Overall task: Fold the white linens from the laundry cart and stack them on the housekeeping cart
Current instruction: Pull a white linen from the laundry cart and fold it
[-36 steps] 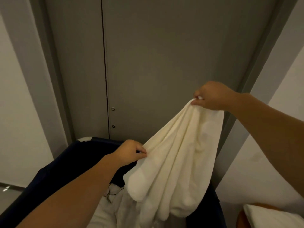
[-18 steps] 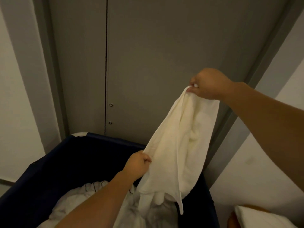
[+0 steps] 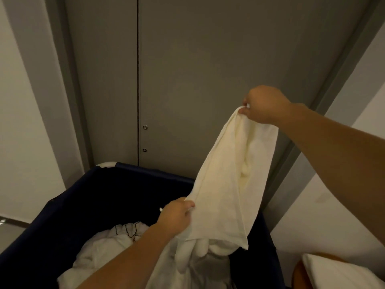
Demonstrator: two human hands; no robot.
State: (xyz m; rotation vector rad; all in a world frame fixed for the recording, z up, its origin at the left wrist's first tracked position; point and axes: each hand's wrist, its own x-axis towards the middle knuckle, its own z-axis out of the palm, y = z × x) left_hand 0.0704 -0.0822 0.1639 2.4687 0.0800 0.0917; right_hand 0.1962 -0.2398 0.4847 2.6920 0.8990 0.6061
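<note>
A white towel [image 3: 227, 184] hangs stretched between my two hands above the dark blue laundry cart [image 3: 68, 207]. My right hand [image 3: 263, 105] pinches its top corner, raised in front of the grey doors. My left hand [image 3: 177, 215] grips the towel's lower left edge, just over the cart. The towel's bottom end droops into the cart. More crumpled white linens [image 3: 104, 251] lie inside the cart, below my left forearm.
Grey double doors [image 3: 187, 69] stand right behind the cart. Pale walls flank them on both sides. A white folded cloth [image 3: 337, 272] lies on an orange-brown surface at the bottom right corner.
The towel has been pulled further out and spread flatter. My left hand has dropped lower along its edge, while my right hand stays raised. The view has tilted down onto the cart.
</note>
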